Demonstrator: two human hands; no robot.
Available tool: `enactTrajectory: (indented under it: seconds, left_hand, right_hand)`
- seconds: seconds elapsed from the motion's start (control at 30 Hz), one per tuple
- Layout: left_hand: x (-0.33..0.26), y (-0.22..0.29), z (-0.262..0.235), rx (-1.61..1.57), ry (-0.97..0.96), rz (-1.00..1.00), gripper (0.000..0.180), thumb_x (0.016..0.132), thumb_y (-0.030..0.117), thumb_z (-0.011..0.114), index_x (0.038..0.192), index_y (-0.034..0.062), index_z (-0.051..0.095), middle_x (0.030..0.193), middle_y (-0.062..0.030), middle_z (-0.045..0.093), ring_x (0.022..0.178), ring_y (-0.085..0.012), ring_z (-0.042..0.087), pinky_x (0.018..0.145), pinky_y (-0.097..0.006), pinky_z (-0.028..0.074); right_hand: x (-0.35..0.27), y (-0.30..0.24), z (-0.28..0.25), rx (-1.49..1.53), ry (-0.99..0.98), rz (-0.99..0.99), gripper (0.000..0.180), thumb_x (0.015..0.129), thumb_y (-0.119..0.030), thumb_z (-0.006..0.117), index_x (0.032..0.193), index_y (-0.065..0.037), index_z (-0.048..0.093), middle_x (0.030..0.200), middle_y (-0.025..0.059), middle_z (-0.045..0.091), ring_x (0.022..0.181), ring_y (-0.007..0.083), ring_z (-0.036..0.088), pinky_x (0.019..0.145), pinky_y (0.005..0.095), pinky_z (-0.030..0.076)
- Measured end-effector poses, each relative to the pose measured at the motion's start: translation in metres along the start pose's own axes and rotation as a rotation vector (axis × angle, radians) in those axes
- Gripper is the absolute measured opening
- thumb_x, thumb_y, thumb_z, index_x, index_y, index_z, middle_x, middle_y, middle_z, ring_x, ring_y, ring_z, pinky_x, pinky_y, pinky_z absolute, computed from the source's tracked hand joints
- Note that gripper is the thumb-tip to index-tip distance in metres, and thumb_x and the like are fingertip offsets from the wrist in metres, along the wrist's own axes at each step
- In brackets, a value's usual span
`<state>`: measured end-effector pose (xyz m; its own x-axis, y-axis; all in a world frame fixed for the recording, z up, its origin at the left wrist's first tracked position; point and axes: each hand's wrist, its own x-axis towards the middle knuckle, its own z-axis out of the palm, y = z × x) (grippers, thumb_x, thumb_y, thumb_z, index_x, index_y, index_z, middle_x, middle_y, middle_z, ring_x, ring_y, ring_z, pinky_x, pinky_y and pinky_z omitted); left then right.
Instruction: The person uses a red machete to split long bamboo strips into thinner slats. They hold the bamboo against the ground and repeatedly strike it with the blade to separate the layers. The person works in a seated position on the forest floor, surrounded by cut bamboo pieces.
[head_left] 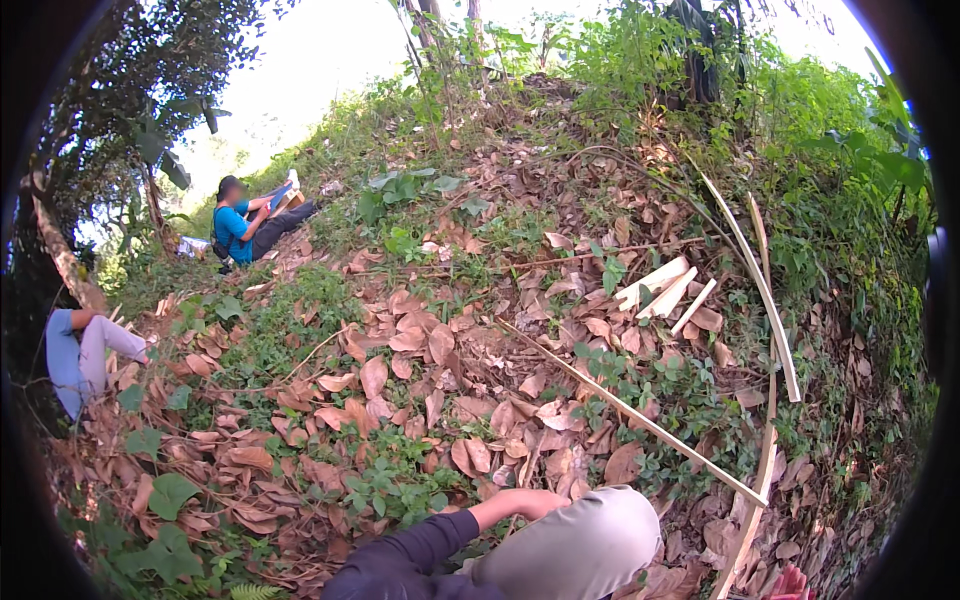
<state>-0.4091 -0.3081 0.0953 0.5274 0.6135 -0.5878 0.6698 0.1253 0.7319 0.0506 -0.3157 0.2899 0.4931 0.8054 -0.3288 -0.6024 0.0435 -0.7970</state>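
Observation:
My left arm, in a dark sleeve, comes up from the lower edge, and my left hand [543, 503] goes behind my bent knee in light trousers [575, 540]. The knee hides its fingers and whatever they may hold. At the lower right edge only part of my right hand [790, 583] shows, reddish, with fingers apart and nothing seen in them. Close to it lies the lower end of a long pale wooden strip [752, 530]. Another long strip [640, 417] slants across the leaves and meets it. Farther up, a curved strip [757, 275] lies beside a thinner one [760, 235].
Several short split wood pieces [655, 283] lie on the leaf-covered slope [400, 340]. A person in a blue shirt [237, 230] sits uphill at the left, holding something blue and pale. Another seated person [75, 360] is at the left edge. Dense bushes [850, 200] border the right.

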Motion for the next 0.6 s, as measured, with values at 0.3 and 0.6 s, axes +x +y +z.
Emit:
enactTrajectory:
  seconds: [0.3,0.6]
  left_hand:
    - [0.022,0.006,-0.135,-1.366,-0.067,0.406,0.076,0.097,0.063,0.039,0.149,0.0063,0.035,0.142,-0.0186,0.051,0.135,-0.0265,0.046,0.102,-0.043,0.046]
    - [0.023,0.027,-0.132,-1.166,-0.08,0.601,0.091,0.092,0.075,0.033,0.154,0.0099,0.024,0.147,-0.0213,0.044,0.136,-0.0352,0.044,0.101,-0.058,0.044]
  right_hand:
    - [0.0,-0.008,-0.013,0.001,-0.015,-0.155,0.037,0.094,-0.024,0.052,0.117,0.004,0.059,0.113,0.0201,0.066,0.112,0.0347,0.062,0.098,0.0421,0.051]
    - [-0.001,-0.01,-0.014,0.025,-0.024,-0.141,0.034,0.094,-0.013,0.047,0.115,0.01,0.059,0.119,0.0285,0.061,0.119,0.0398,0.057,0.103,0.0436,0.046]
